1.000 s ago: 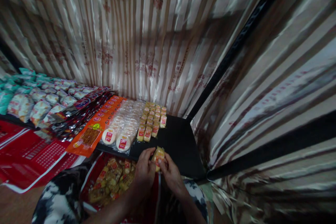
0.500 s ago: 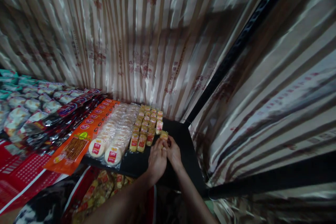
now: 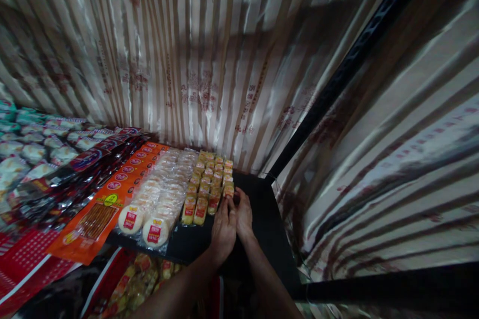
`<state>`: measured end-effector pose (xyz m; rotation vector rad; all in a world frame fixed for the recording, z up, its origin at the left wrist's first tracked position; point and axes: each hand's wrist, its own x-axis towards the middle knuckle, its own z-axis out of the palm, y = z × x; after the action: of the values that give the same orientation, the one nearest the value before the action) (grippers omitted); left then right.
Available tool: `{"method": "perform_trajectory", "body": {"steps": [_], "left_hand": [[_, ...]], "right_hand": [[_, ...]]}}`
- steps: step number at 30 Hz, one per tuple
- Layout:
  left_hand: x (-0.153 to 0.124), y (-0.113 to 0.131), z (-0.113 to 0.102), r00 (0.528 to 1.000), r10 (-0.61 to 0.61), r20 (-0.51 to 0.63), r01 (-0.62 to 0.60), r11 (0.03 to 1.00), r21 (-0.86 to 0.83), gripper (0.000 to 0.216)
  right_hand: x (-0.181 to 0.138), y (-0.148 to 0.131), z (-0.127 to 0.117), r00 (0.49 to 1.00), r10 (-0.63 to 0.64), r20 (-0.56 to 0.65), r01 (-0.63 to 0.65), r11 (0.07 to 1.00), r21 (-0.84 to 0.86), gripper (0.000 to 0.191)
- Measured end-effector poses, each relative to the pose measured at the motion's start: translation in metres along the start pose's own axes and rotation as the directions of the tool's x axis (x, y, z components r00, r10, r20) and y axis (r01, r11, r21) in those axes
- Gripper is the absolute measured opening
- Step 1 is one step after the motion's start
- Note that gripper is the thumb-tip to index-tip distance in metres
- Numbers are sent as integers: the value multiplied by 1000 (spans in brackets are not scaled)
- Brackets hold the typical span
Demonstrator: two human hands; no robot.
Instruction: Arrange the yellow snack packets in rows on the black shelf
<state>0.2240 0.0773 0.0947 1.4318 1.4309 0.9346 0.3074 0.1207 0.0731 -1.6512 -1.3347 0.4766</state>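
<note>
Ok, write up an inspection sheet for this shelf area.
Surface: black shelf, bare toward the right.
Job's things: small yellow packets in rows; more in the red container below.
Clutter: orange bag, round white crackers, dark packets.
Grips: left grip and right grip at the rightmost row's front packet; hold unclear.
Cables: thin strand by the post, unidentified.
Surroundings: patterned curtain.

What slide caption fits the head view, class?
Left hand and right hand touch a yellow packet over a black shelf.
</note>
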Motion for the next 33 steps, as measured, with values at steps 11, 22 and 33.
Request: {"method": "perform_trajectory", "body": {"steps": [11,22,33], "left_hand": [[3,-5,0,999,34,-15,-34,999,3,48],[-74,-20,-31,985,139,-103,-135,990,49,34],[-141,-136,-97,939,-307,-155,329,934,142,23]], "right_hand": [[-3,1,8,995,-51,81,52,999,-7,48],[-49,-19,-14,997,50,-55,-47,997,62,51],[-209,-28,13,766,-78,638,93,996,10,26]]}}
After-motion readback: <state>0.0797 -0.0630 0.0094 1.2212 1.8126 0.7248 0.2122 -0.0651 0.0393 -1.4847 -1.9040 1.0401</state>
